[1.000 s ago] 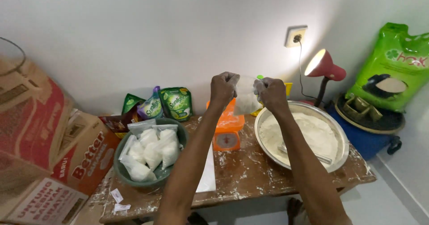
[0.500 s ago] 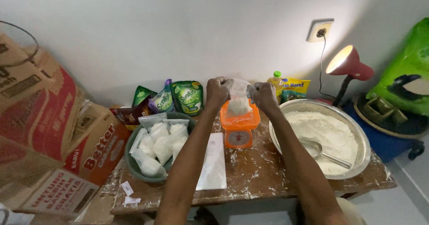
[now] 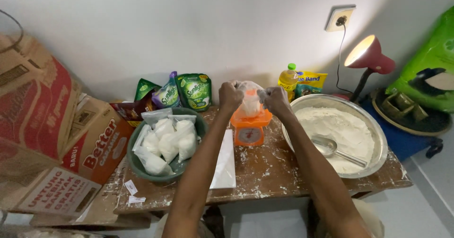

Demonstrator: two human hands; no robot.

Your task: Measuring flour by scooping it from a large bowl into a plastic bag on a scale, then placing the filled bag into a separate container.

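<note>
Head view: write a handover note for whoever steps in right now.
Left hand and right hand: both grip the top of a small clear bag of flour sitting on the orange scale.
Done: several filled bags lie in the green bowl, left of the scale.
Supply: metal basin of flour, right of the scale, with a scoop in it.
Left: this bag is not yet in the bowl; plenty of flour remains.

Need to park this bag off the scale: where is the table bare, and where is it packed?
Bare wood lies in front of the orange scale, between the white sheet and the metal flour basin. The back edge is packed with green pouches and an oil bottle.
</note>
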